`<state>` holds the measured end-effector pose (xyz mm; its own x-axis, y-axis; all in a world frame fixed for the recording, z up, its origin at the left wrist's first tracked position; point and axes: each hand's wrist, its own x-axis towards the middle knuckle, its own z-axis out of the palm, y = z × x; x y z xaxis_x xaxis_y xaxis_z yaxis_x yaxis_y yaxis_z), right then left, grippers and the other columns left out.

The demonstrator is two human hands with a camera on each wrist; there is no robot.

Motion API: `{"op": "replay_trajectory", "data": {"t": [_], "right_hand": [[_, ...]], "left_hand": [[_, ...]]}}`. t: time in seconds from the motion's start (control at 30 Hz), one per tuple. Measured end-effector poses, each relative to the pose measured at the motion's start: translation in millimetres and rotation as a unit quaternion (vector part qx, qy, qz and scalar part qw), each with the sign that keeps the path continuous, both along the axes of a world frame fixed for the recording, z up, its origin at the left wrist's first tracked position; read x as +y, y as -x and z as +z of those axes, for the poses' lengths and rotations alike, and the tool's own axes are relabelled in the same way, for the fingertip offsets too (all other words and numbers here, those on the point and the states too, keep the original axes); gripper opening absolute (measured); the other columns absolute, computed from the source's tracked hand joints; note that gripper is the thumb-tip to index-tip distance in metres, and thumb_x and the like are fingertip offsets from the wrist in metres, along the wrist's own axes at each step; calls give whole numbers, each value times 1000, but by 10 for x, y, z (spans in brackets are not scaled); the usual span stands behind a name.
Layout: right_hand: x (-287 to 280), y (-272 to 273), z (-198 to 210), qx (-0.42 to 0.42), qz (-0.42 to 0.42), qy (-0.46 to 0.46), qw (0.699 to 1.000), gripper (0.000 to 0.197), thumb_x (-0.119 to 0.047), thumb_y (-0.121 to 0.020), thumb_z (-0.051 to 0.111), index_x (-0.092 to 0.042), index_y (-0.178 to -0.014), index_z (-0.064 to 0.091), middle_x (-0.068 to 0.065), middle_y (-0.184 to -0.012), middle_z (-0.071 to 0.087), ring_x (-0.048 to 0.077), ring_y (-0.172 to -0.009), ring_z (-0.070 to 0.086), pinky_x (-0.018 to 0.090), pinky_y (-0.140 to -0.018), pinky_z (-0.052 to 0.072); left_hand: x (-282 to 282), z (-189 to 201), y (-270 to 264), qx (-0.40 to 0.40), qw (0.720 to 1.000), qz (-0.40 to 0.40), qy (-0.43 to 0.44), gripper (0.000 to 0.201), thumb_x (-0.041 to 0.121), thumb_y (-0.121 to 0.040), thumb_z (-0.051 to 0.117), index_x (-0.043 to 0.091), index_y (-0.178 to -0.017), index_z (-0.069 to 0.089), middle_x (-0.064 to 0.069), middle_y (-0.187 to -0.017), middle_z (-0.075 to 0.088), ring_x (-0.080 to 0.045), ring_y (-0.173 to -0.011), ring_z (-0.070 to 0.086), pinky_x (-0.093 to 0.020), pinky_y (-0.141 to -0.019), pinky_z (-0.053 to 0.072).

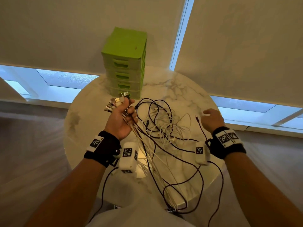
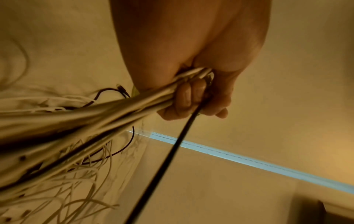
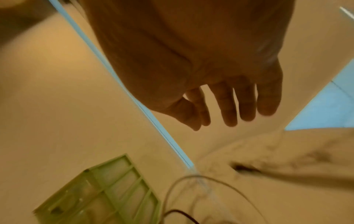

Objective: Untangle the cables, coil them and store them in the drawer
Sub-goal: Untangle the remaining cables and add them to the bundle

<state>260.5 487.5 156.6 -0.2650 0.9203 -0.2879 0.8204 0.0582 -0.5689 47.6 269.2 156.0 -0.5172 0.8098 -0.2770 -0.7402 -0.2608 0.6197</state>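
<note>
Head view: left hand (image 1: 121, 117) grips cables (image 1: 161, 128); right hand (image 1: 212, 119) hovers, relaxed.

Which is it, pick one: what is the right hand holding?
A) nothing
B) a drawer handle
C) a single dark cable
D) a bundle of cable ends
A: the right hand hovers with fingers spread and empty, while the left hand grips the cable bundle.

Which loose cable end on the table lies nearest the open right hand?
The dark cable's plug, just left of the right hand. The other loose ends lie farther left in the tangle or bunched in the left hand.
</note>
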Motion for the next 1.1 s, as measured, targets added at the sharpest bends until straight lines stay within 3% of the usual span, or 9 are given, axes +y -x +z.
{"op": "replay_trajectory", "data": {"t": [0.1, 0.2, 0.3, 0.4, 0.5, 0.73, 0.93, 1.03, 1.1], "right_hand": [[-145, 90, 319, 120, 53, -48, 990, 25, -17, -91, 53, -17, -116, 60, 10, -116, 63, 22, -95, 58, 28, -82, 42], [-532, 314, 668, 278, 174, 86, 941, 14, -19, -95, 54, -24, -105, 63, 4, -99, 68, 16, -87, 63, 29, -75, 51], [-761, 476, 823, 274, 313, 42, 909, 15, -17, -95, 55, -20, -106, 66, -5, -84, 67, 7, -78, 63, 26, -70, 53], [-790, 523, 826, 305, 307, -34, 901, 12, -12, -91, 61, -10, -93, 72, -10, -70, 66, 0, -64, 60, 18, -63, 48], [-749, 487, 841, 336, 287, -45, 896, 8, -12, -87, 66, -10, -90, 73, -7, -74, 69, 2, -67, 63, 19, -67, 50], [-705, 419, 829, 332, 368, -15, 868, 12, -5, -91, 56, -16, -87, 59, 9, -108, 68, 14, -101, 65, 33, -85, 52], [-805, 389, 919, 340, 382, 34, 859, 26, -25, -102, 38, -22, -123, 53, 5, -116, 63, 11, -108, 59, 27, -92, 49], [-801, 438, 923, 285, 405, -63, 866, 29, -26, -101, 43, -19, -122, 60, -3, -117, 64, 5, -109, 57, 25, -96, 45], [-790, 447, 903, 261, 415, -112, 864, 28, -23, -100, 44, -16, -117, 65, -2, -116, 65, 7, -107, 57, 24, -96, 44]], "left_hand": [[88, 88, -147, 67, 996, -54, 16, 23, 34, -89, 48, 17, -85, 62, 9, -51, 40, -4, -45, 31, -22, -50, 15], [198, 183, -372, 127, 983, -133, 17, 24, 35, -87, 47, 15, -86, 61, 8, -51, 34, -5, -45, 25, -26, -53, 12], [301, 250, -535, 140, 974, -178, 8, 23, 35, -89, 45, 15, -85, 56, 8, -51, 34, -4, -44, 25, -23, -50, 13], [353, 264, -561, 127, 975, -183, -13, 19, 29, -94, 49, 16, -83, 58, 8, -52, 34, -3, -43, 27, -16, -42, 26], [372, 266, -567, 161, 971, -177, -8, 5, 17, -88, 55, 18, -84, 57, 7, -53, 30, -5, -44, 27, -17, -42, 31], [435, 353, -750, 218, 957, -189, 30, 28, 10, -84, 50, 24, -62, 61, 8, -45, 27, -8, -43, 21, -29, -50, 15], [447, 481, -848, 246, 941, -230, 38, 17, 11, -99, 42, 7, -84, 48, 6, -50, 49, -9, -48, 36, -29, -56, 41], [487, 486, -860, 232, 944, -231, 47, 22, 18, -91, 53, 4, -108, 57, -18, -92, 57, -31, -81, 54, -45, -72, 55], [504, 479, -872, 228, 941, -245, 59, 19, 16, -93, 49, 4, -103, 58, -18, -85, 56, -31, -77, 56, -43, -69, 55]]}}
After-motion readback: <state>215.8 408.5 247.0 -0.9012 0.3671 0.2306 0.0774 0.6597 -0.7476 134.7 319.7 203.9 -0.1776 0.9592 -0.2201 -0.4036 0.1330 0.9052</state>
